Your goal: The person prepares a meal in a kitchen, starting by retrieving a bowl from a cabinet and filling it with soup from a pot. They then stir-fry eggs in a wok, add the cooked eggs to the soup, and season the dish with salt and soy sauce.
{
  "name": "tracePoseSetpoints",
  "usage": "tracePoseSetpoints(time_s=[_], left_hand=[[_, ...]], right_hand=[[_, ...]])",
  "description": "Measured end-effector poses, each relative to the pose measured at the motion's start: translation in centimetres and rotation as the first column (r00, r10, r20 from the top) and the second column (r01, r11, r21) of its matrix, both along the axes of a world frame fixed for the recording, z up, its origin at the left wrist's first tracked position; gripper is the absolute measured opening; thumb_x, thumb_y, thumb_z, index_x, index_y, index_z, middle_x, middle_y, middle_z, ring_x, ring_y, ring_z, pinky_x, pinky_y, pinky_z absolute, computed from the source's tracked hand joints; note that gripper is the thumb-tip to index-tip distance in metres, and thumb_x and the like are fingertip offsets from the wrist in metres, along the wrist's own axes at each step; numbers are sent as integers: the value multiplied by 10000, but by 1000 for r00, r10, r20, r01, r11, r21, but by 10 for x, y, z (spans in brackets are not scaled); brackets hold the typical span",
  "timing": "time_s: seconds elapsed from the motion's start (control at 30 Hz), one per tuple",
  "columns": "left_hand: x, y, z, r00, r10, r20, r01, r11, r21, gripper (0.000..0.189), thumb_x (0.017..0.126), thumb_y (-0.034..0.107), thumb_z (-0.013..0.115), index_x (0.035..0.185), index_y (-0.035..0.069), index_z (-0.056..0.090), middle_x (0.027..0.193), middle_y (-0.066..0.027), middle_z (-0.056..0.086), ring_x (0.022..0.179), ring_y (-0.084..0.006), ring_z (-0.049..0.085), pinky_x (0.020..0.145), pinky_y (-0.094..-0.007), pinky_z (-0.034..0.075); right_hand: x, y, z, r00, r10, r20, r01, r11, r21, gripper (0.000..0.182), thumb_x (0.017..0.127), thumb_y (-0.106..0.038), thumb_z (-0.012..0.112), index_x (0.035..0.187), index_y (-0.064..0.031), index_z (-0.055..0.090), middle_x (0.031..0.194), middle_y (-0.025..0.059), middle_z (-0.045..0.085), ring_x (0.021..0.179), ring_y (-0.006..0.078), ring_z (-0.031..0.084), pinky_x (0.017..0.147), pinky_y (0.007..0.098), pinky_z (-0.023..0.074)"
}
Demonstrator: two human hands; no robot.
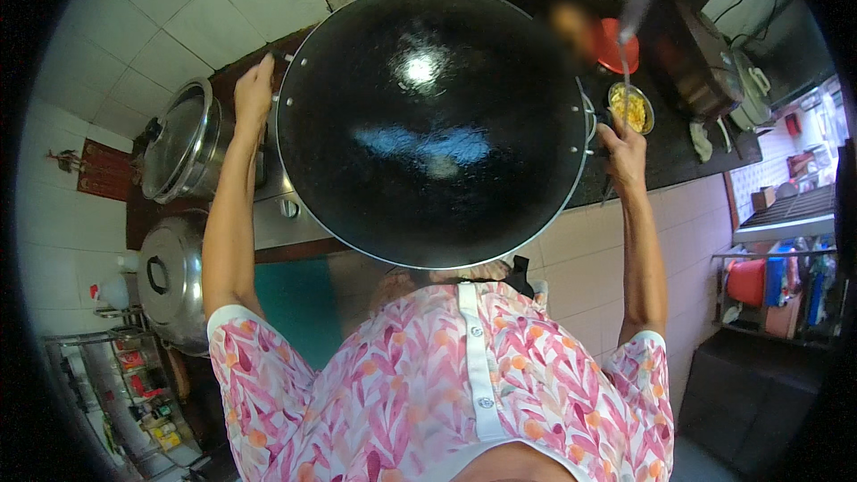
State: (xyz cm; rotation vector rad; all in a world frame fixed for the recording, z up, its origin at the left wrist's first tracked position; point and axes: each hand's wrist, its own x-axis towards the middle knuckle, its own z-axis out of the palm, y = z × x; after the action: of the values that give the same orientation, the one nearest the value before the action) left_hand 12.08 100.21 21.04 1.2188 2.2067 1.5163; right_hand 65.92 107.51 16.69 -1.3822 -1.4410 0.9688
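Note:
A large black wok with a pale rim is raised before me, its dark inside facing up and shining with reflected light. My left hand grips the handle on its left side. On the opposite side, my right hand is closed at the other handle and also holds a metal ladle-like utensil pointing away from me. Its head is blurred. Partly behind that utensil's shaft, a metal bowl of yellow food stands on the dark counter. The wok hides most of the stove below.
Left of the wok stand a glass-lidded steel pot and another metal-lidded pot. A stove knob shows under my left forearm. A red bowl, a dark appliance and a cloth occupy the right-hand counter.

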Motion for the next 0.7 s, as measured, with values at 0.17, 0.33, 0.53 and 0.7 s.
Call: tracePoseSetpoints(time_s=[0.17,0.33,0.53,0.7], left_hand=[[-23,-56,-42,984,151,96,-156,987,47,466,858,391,502,635,-18,507,568,-22,437,562,-126,384,542,-296,326],[-43,-94,-76,954,242,179,-247,969,10,461,848,400,508,630,-6,515,574,-20,455,567,-132,398,554,-295,335],[-43,-96,-88,916,309,257,-327,945,29,449,852,395,503,641,-1,509,594,-21,455,588,-128,404,567,-292,340],[-30,-93,-80,922,313,228,-345,931,117,437,863,376,496,642,-1,495,600,-10,449,582,-124,391,564,-290,340]], right_hand=[[-37,37,10,948,259,186,-278,957,82,280,811,-158,553,1035,6,583,620,-31,457,593,73,411,547,241,364],[-81,57,22,903,343,258,-382,917,118,347,813,-113,517,1151,-42,548,629,9,489,594,85,427,564,246,372],[-101,98,25,833,388,394,-454,886,89,358,807,-141,533,1145,-23,545,640,66,517,624,138,482,617,296,409],[-113,131,28,751,246,613,-428,888,168,437,794,-259,564,1172,-43,532,842,200,622,847,290,616,751,369,439]])
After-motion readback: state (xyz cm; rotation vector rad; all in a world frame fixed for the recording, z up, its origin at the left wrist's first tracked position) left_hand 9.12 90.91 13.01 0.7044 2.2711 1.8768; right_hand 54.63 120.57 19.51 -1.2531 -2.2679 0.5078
